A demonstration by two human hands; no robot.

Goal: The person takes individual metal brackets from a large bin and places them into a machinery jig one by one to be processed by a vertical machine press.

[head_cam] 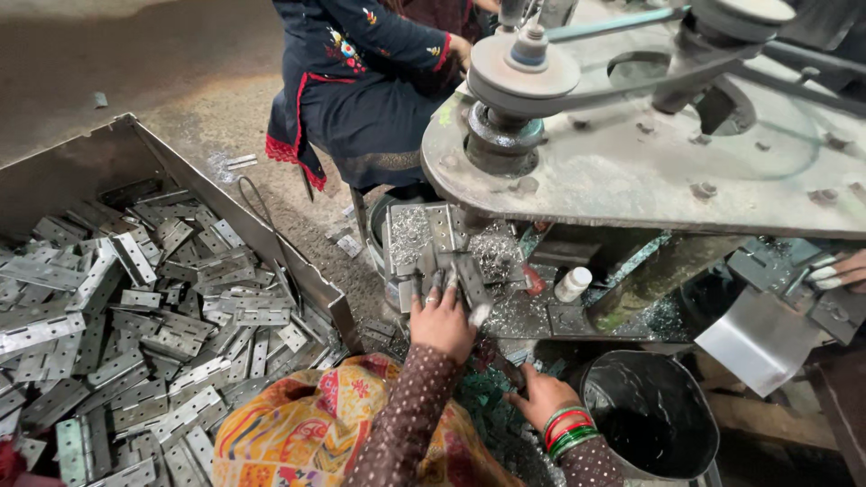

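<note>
Steel hinge [471, 281] — grey, flat, a long narrow plate — lies on the small work plate [410, 236] under the big machine, among bright metal shavings [494, 248]. Its long axis runs away from the person, tilted slightly left at the far end. The left hand [442, 323] is on it: fingers stretched forward over the near end, grip narrow, pressing or pinching the hinge; whether it is fully closed on it I cannot tell. The hinge lies straight ahead of this hand, touching the fingertips.

The right hand [539, 397] is lower and nearer the body, well apart from the hinge, fingers spread down into a heap of greenish scraps [487, 392]; green and red bangles [566, 428] at the wrist. Grip loose — nothing clearly held. Left hand is plainly the nearer one.

Around: a small white bottle [573, 283] just right of the work plate; a dark metal bucket [651, 417] beside the right hand; the machine's heavy plate with pulley and belt [523, 68] above. To the left, a large tray [90, 167] heaped with hinges. Another person's hand [839, 271] at the right edge; a seated person in dark clothing [365, 81] beyond.
</note>
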